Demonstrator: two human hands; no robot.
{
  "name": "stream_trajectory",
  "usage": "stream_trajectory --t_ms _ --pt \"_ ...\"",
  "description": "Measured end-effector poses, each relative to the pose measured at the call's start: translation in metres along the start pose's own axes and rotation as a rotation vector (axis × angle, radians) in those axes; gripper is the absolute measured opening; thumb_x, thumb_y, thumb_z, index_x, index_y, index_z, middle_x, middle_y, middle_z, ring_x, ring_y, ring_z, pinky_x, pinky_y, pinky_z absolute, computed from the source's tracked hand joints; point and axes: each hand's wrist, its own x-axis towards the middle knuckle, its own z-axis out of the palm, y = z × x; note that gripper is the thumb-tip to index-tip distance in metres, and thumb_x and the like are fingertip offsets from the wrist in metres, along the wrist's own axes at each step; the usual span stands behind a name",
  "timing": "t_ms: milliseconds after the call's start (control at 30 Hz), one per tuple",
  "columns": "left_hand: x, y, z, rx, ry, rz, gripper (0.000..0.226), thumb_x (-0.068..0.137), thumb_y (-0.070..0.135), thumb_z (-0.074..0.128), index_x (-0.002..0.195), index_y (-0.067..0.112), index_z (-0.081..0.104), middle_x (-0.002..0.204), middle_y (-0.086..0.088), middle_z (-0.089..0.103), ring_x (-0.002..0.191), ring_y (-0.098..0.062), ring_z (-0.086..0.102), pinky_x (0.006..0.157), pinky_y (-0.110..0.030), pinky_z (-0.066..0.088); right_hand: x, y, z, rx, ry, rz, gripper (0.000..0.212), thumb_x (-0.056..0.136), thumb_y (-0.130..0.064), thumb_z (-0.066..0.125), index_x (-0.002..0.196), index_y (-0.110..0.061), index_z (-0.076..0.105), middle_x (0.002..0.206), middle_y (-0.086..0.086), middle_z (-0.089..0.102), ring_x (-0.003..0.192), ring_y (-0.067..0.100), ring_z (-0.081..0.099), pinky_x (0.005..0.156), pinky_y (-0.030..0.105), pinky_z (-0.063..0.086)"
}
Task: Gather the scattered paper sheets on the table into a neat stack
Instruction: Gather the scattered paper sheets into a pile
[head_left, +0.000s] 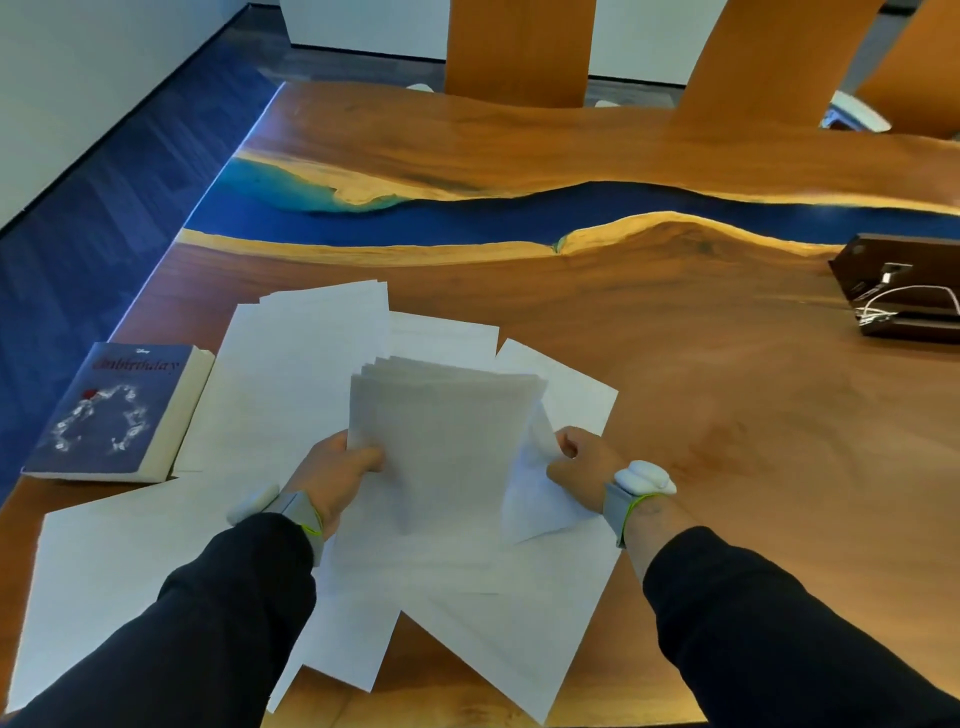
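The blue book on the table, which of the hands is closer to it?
Left. The left hand holds the bundle of sheets just right of the blue book; the right hand pinches a loose sheet farther right, beyond the bundle.

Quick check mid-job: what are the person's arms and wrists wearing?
Dark long sleeves cover both arms: left sleeve, right sleeve. Each wrist carries a grey band edged lime green, left band, right band, with a rounded white pod. The left hand and right hand are ungloved.
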Motion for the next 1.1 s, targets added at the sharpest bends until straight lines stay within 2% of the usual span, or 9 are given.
stream_trajectory --t_ms 167,300,467,567,700,767,867,1000,1100 --pt "0.004 0.014 0.003 0.037 0.017 0.071 0.041 0.054 0.016 0.062 0.092 0.009 0.075 0.100 -0.019 0.076 0.102 -0.045 0.068 0.096 -0.060 0.053 -0.002 -0.032 -0.027 -0.062 0.004 -0.149 0.009 0.087 -0.012 0.055 0.083 -0.008 0.063 0.083 0.013 0.065 0.069 0.021 0.051 0.054 0.025 0.037" --pt "0.005 0.027 -0.001 0.084 0.016 0.139 0.035 0.057 0.018 0.061 0.088 0.013 0.077 0.092 -0.010 0.079 0.095 -0.040 0.071 0.092 -0.056 0.056 -0.006 -0.046 -0.048 -0.136 -0.097 -0.200 0.011 0.087 -0.016 0.059 0.093 -0.017 0.069 0.096 0.004 0.070 0.088 0.024 0.063 0.075 0.032 0.050" --pt "0.005 0.044 -0.005 0.164 -0.009 0.196 0.028 0.060 0.022 0.061 0.082 0.022 0.078 0.085 0.002 0.079 0.092 -0.029 0.070 0.081 -0.039 0.055 -0.010 -0.058 -0.057 -0.243 -0.151 -0.254 0.014 0.086 -0.028 0.065 0.095 -0.019 0.070 0.092 -0.003 0.066 0.080 0.014 0.056 0.061 0.014 0.040" --pt "0.006 0.052 -0.009 0.209 -0.047 0.203 0.034 0.062 0.025 0.061 0.092 0.019 0.075 0.098 -0.005 0.077 0.099 -0.032 0.069 0.094 -0.047 0.054 -0.009 -0.061 -0.060 -0.178 -0.176 -0.257 0.005 0.083 -0.029 0.065 0.080 -0.030 0.068 0.085 -0.017 0.067 0.070 0.001 0.055 0.055 0.001 0.038" --pt "0.009 0.053 -0.014 0.120 -0.021 0.191 0.040 0.076 0.013 0.059 0.114 0.008 0.071 0.113 -0.014 0.074 0.110 -0.038 0.066 0.103 -0.055 0.049 0.001 -0.062 -0.059 0.469 -0.128 -0.140 0.013 0.090 -0.028 0.065 0.097 -0.022 0.074 0.094 0.001 0.074 0.082 0.016 0.065 0.074 0.027 0.054" --pt "0.012 0.050 -0.015 0.036 0.018 0.152 0.036 0.087 -0.001 0.054 0.120 0.003 0.066 0.117 -0.018 0.072 0.113 -0.042 0.065 0.104 -0.056 0.048 0.002 -0.064 -0.057 0.858 -0.170 -0.043 0.040 0.089 -0.055 0.058 0.104 -0.021 0.074 0.092 0.001 0.073 0.085 0.017 0.067 0.078 0.030 0.056" --pt "0.012 0.041 -0.015 -0.083 0.038 0.109 0.039 0.091 -0.006 0.047 0.126 0.000 0.062 0.121 -0.022 0.069 0.113 -0.043 0.064 0.099 -0.051 0.051 0.005 -0.059 -0.045 0.991 -0.293 0.011 0.085 0.061 -0.090 0.049 0.116 -0.028 0.068 0.094 0.000 0.073 0.089 0.015 0.067 0.089 0.036 0.048" --pt "0.009 0.035 -0.010 -0.141 0.032 0.101 0.046 0.090 -0.008 0.047 0.134 0.003 0.056 0.124 -0.022 0.067 0.113 -0.044 0.064 0.098 -0.052 0.052 -0.004 -0.069 -0.011 0.900 -0.283 -0.025 0.045 0.076 -0.057 0.064 0.114 -0.033 0.063 0.107 -0.005 0.073 0.093 0.012 0.067 0.081 0.029 0.051" --pt "0.003 0.037 -0.005 -0.054 0.079 0.113 0.050 0.089 0.002 0.057 0.136 0.013 0.046 0.123 -0.017 0.064 0.112 -0.040 0.062 0.099 -0.056 0.051 -0.007 -0.080 0.008 0.712 -0.095 -0.089 0.049 0.078 -0.018 0.060 0.126 -0.027 0.055 0.115 -0.002 0.069 0.103 0.019 0.067 0.081 0.033 0.057"
